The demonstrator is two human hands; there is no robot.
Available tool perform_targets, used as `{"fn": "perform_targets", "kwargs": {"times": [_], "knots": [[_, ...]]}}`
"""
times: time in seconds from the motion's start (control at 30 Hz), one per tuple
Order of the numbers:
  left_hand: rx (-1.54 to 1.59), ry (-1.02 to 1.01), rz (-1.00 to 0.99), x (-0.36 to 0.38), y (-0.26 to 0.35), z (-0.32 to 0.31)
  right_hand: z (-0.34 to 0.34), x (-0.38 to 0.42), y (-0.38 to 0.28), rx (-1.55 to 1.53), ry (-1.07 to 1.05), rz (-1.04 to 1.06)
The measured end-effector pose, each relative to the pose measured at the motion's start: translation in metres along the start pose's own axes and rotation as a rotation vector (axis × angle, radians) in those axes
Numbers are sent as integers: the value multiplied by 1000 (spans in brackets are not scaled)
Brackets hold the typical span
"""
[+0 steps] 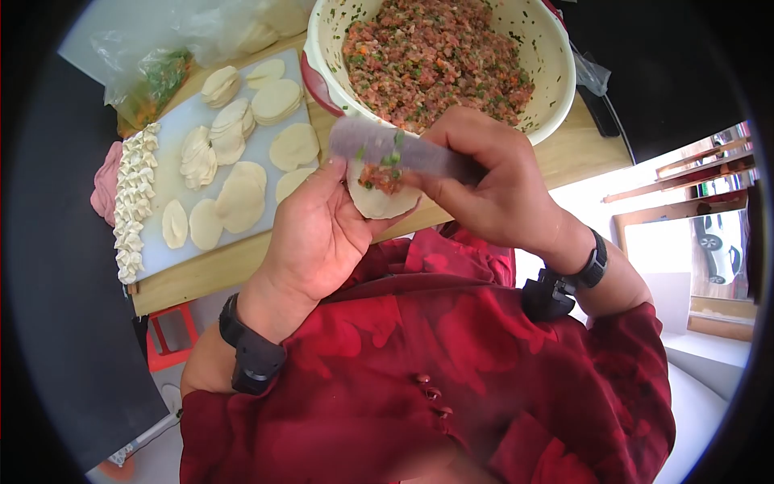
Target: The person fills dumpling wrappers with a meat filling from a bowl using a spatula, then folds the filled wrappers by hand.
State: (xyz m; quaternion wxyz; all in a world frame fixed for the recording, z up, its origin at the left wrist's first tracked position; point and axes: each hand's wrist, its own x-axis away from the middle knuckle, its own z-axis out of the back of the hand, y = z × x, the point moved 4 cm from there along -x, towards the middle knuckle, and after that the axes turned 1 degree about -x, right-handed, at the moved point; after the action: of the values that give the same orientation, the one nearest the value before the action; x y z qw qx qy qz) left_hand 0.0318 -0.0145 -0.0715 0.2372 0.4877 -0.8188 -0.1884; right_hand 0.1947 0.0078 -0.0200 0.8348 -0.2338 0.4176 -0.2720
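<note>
My left hand (316,230) is closed around a round dumpling wrapper (377,206), held up near the bowl's front rim. A small lump of meat filling (382,179) with green bits lies on the wrapper. My right hand (493,173) grips a flat grey spatula (403,148), its broad blade over the wrapper and filling. Bits of green stick to the blade. Just beyond stands a large white bowl (556,89) with minced meat filling (435,60). To the left, several loose wrappers (242,198) lie on a white board (173,256), some in small stacks.
A row of white pleated dumplings (135,202) lines the board's left edge, with a pink cloth (106,184) beside it. Plastic bags (161,68), one with greens, lie behind on the wooden table (181,286). A red stool (171,337) stands below at left.
</note>
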Motion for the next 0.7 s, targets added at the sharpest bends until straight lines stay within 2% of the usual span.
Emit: {"fn": "perform_targets", "kwargs": {"times": [0.07,0.1,0.17,0.2,0.27,0.4,0.47,0.5,0.57,0.63,0.7], "knots": [[-2,-20,-3,1,2,1,-2,1,8,-115,48,-218],[8,-57,16,1,2,5,0,0,6,-113,49,-217],[19,-96,26,2,5,7,3,-6,-5,-47,-78,-77],[48,-74,37,1,6,8,1,-5,-5,-47,-82,-73],[77,-54,51,2,8,8,-5,-1,-7,4,-93,61],[76,-99,16,3,6,9,-3,-5,-4,-10,-27,44],[106,-150,-10,4,5,4,0,-9,1,7,85,-61],[-5,-97,-43,5,8,-2,-1,-10,0,10,89,-62],[-118,-44,-75,6,8,-9,-6,-7,11,-147,119,-411],[-442,-20,-164,7,9,-13,-8,-8,12,-175,129,-395],[-459,11,-182,5,8,-9,-11,-7,13,-184,87,-500]]}}
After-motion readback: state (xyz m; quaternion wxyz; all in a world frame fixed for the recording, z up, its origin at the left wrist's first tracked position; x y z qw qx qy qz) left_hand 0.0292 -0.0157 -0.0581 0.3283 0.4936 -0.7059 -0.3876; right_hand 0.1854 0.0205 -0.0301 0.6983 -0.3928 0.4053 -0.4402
